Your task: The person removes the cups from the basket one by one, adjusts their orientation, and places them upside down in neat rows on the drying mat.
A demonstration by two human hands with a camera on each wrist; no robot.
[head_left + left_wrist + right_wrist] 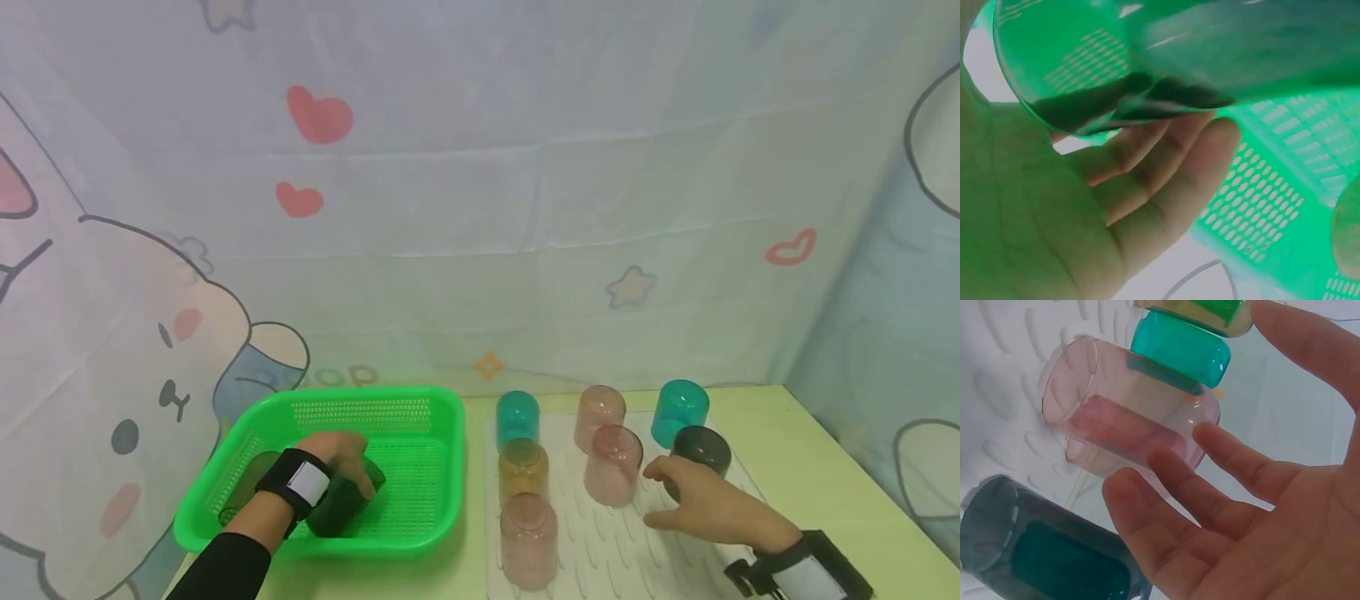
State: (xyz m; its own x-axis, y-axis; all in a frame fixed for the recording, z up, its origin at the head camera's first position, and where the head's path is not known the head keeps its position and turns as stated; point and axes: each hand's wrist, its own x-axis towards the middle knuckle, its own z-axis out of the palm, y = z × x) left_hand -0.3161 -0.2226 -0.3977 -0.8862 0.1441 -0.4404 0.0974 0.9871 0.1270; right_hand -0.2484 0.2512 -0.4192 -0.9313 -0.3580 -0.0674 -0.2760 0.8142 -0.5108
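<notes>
In the head view my left hand (343,460) reaches into the green basket (375,547) and grips a dark glass (332,512) lying tilted there. The left wrist view shows the fingers (1175,172) bent under this see-through glass (1191,56). My right hand (708,507) is held over the white ridged mat (577,579) with thumb and fingers spread and nothing between them. Just behind it stands an upside-down grey glass (705,446), partly covered by the hand. A pink glass (613,468) stands left of its fingertips.
Upside-down on the mat are also two teal glasses, one at the left (517,417) and one at the back right (681,412), an amber glass (523,473), a front pink glass (529,543) and a rear pink glass (598,412). Another glass (247,483) lies in the basket's left side.
</notes>
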